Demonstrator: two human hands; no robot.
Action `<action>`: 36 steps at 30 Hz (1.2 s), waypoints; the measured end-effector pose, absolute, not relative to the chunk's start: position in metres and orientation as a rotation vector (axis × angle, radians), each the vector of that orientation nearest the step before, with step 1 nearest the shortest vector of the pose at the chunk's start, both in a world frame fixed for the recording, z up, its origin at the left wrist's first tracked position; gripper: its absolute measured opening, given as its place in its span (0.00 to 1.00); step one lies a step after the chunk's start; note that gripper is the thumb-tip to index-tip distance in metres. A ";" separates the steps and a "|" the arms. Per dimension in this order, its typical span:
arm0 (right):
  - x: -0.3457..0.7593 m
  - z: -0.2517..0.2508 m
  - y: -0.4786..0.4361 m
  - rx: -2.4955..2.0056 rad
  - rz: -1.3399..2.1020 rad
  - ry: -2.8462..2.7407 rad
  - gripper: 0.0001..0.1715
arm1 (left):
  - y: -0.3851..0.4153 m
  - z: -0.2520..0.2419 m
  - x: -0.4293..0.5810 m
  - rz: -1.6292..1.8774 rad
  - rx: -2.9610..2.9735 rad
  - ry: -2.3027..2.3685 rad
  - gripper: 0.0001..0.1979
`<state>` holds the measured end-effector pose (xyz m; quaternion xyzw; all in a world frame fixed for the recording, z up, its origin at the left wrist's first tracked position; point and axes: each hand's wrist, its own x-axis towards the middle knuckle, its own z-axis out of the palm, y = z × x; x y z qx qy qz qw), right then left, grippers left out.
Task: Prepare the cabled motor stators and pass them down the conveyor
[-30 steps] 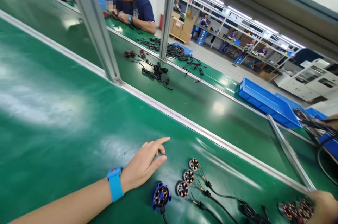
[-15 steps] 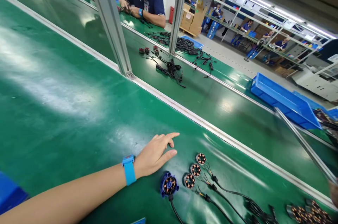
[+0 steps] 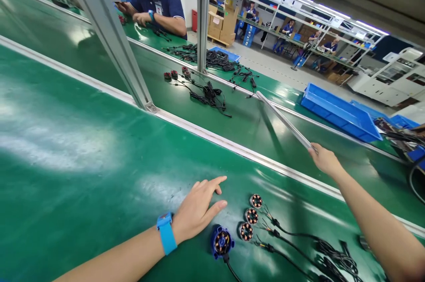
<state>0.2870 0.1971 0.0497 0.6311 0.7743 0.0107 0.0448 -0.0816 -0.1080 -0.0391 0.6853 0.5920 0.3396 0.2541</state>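
The head camera looks forward and down (from nearby) over the bench (image 3: 109, 184).

No words or numbers can be read here. A small white badge (image 3: 159, 9) hangs on the dark blue shirt (image 3: 171, 1) of the person (image 3: 168, 24) near the top left, but it is too tiny to read. A pale label (image 3: 216, 21) sits on a brown cardboard box (image 3: 214, 32) at the back; it may have print, but it is too blurry to tell. White sheets (image 3: 336, 21) on the far rack (image 3: 271, 23) are too small to read.
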 end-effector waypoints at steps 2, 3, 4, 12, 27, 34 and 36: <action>0.258 0.054 0.208 1.892 0.026 2.370 0.30 | -0.108 -0.038 -0.081 0.925 1.863 1.595 0.26; 0.242 0.056 0.214 1.869 0.021 2.374 0.29 | -0.108 -0.038 -0.081 0.925 1.865 1.588 0.27; 0.227 0.058 0.219 1.843 0.014 2.383 0.28 | -0.108 -0.038 -0.080 0.921 1.867 1.579 0.27; 0.091 0.059 0.269 1.759 0.008 2.400 0.18 | -0.111 -0.039 -0.080 0.875 1.843 1.563 0.29; 0.136 0.064 0.239 1.790 -0.162 2.456 0.20 | -0.110 -0.037 -0.078 0.866 1.789 1.521 0.30; 0.097 0.057 0.293 1.889 -0.034 2.399 0.14 | -0.110 -0.036 -0.077 0.879 1.817 1.514 0.29; 0.064 0.051 0.315 1.898 -0.008 2.399 0.16 | -0.110 -0.036 -0.078 0.878 1.810 1.501 0.29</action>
